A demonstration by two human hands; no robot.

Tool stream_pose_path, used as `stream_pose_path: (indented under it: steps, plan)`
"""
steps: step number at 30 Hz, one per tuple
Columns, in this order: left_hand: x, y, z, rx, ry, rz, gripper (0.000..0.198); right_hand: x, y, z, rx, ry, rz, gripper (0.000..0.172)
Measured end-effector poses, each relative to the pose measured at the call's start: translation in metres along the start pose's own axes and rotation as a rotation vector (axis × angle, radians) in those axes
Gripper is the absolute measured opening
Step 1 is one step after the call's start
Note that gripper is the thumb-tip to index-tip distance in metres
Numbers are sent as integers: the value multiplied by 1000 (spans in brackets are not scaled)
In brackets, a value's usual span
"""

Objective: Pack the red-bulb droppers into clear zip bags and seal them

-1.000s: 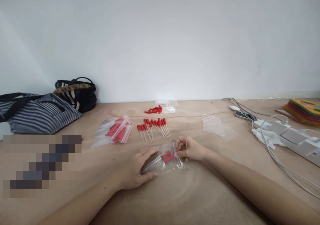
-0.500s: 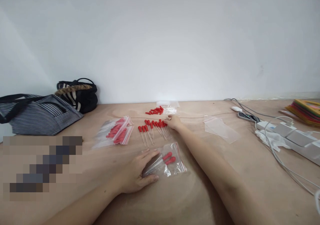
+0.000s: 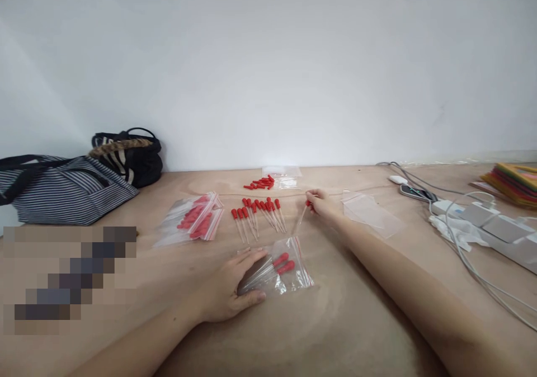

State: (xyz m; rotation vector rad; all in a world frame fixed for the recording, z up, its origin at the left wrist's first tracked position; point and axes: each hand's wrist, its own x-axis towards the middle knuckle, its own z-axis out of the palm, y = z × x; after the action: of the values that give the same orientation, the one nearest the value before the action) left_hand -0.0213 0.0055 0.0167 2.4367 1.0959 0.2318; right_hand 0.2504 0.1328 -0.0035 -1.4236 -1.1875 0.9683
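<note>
My left hand (image 3: pixel 235 284) lies around the left end of a clear zip bag (image 3: pixel 300 279), its thumb below and fingers above. Inside that bag are two droppers with red rubber bulbs (image 3: pixel 286 268); their glass tubes run towards my palm. At the right of the loose droppers, my right hand (image 3: pixel 322 205) pinches one dropper (image 3: pixel 302 215) by its red bulb, the glass tube pointing down. Several loose red-bulbed droppers (image 3: pixel 262 212) lie in a row beyond the bag. To their left is a pile of filled zip bags (image 3: pixel 195 220).
Small red bulbs (image 3: pixel 260 183) and glass tubes (image 3: pixel 287 182) lie near the wall. Flat clear bags (image 3: pixel 371 213) rest on the right. Further right are a power strip (image 3: pixel 495 229), cables and coloured frames (image 3: pixel 514 184). A striped bag (image 3: pixel 71 192) and a black bag (image 3: pixel 142 161) stand left.
My right hand has moved right, away from the row of loose droppers, with one dropper now in its fingers. My left hand has stayed on the zip bag.
</note>
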Motion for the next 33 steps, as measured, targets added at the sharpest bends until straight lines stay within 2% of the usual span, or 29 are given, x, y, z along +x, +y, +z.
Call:
stream_pose_path:
  steps: [4,8,12,16,19,25,29,33]
  plan:
    - [1,4,-3,8,4,-20,61,-45,5,-28,112,86,-73,25]
    - [1,5,-4,-5,-9,-4,60,-82,6,-26,289,81,-77,35]
    - [2,4,-4,-3,13,21,59,-94,7,-18,295,51,-61,40]
    - [2,5,-4,-3,13,26,59,-99,9,-20,330,18,-30,39]
    - [1,5,-4,-6,8,8,59,-108,9,-23,406,-60,49,36]
    - [1,7,-3,-10,31,24,59,-130,6,-26,441,-363,155,33]
    - [1,9,-4,11,9,-8,59,-133,2,-24,296,-549,140,36]
    - [0,9,-4,9,14,-2,59,-127,-4,-14,118,-581,78,35]
